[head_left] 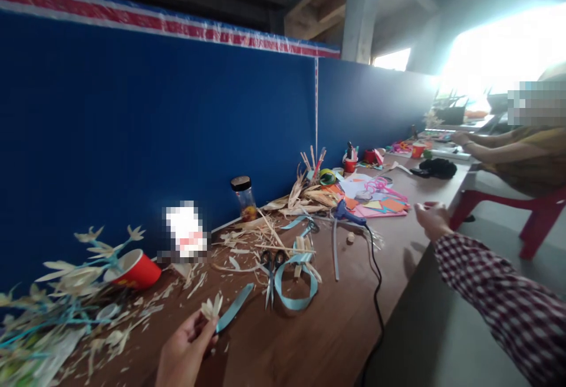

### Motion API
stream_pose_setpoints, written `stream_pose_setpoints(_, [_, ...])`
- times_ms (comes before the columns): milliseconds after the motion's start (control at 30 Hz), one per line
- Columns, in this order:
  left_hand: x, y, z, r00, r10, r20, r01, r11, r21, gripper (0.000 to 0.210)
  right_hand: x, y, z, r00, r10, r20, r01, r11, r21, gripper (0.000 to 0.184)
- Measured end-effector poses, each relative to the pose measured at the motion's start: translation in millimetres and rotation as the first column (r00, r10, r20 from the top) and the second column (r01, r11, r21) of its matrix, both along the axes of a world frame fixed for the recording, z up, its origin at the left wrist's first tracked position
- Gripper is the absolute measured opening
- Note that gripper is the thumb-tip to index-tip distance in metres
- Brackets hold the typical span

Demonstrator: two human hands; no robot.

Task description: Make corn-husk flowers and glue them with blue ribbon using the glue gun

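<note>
Low in the view, my left hand [188, 345] is closed, pinching a small pale flower [213, 306] of dried husk petals between thumb and fingers. A light blue ribbon strip [236, 309] runs from beside those fingertips across the table; whether the hand also grips it I cannot tell. My right hand [431, 219], in a checked sleeve, is out at the right over the table's edge. Its fingers are curled and slightly blurred, and what they hold, if anything, does not show. Scissors [270, 281] and a loop of blue ribbon [296, 301] lie right of the flower.
A blue glue gun [349, 215] trails a black cord [375, 287] down the table [336, 328]. Husk scraps, a lidded jar [245, 198], coloured paper [389, 205] and a tipped red cup [144, 269] with husk flowers [77, 278] lie around. Another person [526, 151] sits at the far right.
</note>
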State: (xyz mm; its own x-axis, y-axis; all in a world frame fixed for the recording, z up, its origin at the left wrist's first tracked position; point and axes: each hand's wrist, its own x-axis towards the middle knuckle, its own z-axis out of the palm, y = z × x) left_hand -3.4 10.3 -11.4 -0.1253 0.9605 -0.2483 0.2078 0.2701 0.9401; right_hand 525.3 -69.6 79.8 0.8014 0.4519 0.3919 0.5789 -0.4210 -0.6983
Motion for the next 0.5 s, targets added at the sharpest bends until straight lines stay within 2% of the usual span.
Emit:
stream_pose_setpoints(67, [-1.0,1.2,-2.9,1.0,0.002,0.009,-0.002,1.0,0.006,0.053,-6.2,18.2,-10.3,0.998,0.019,0.058,-0.015,0.998,-0.067,0.038])
stream_pose_setpoints(233, [-2.6,1.9,-4.2,1.0,0.008,-0.018,-0.008,1.0,0.012,0.055,-38.7,69.7,-28.7,0.945,0.241,0.223,-0.178,0.946,-0.269,0.036])
stream_pose_setpoints(367, [-3.2,1.6,-2.7,0.999,-0.032,-0.025,0.033,0.999,0.031,0.055,-51.0,82.4,-35.4,0.887,0.368,0.278,-0.225,0.872,-0.435,0.034])
stream_pose_setpoints(500, [-2.7,0.6,-1.8,0.996,-0.039,-0.08,0.042,0.998,0.042,0.062,-52.2,84.1,-43.7,0.855,0.421,0.303,-0.216,0.82,-0.531,0.028])
